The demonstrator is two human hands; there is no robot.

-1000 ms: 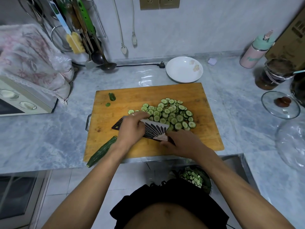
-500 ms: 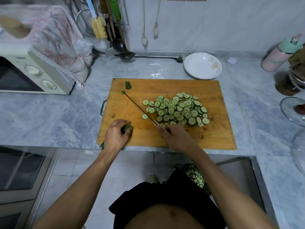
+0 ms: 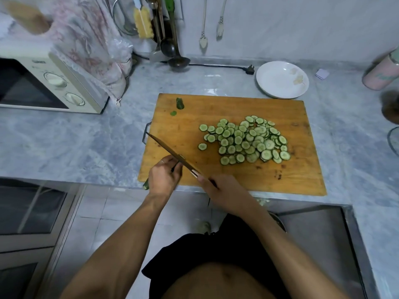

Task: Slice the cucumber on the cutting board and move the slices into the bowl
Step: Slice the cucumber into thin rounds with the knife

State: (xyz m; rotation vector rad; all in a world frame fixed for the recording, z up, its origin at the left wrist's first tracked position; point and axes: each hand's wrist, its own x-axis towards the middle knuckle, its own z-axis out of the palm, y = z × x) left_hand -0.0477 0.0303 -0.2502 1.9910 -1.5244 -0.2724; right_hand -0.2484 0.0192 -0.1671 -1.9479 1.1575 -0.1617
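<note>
A cucumber (image 3: pixel 146 185) is gripped by the left hand (image 3: pixel 163 177) at the wooden cutting board's (image 3: pixel 237 178) near-left corner, a knife (image 3: pixel 172 153) grasped in the right hand (image 3: pixel 224 192); slices (image 3: pixel 246 140) lie heaped alongside.

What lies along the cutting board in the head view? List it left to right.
Left hand gripping the cucumber → knife → right hand → pile of slices, all on the cutting board.

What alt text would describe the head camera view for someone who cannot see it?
A person's left hand holds a whole cucumber at the near left corner of a wooden cutting board, while the right hand holds a knife. A pile of cucumber slices lies on the board; a white plate sits behind.
</note>
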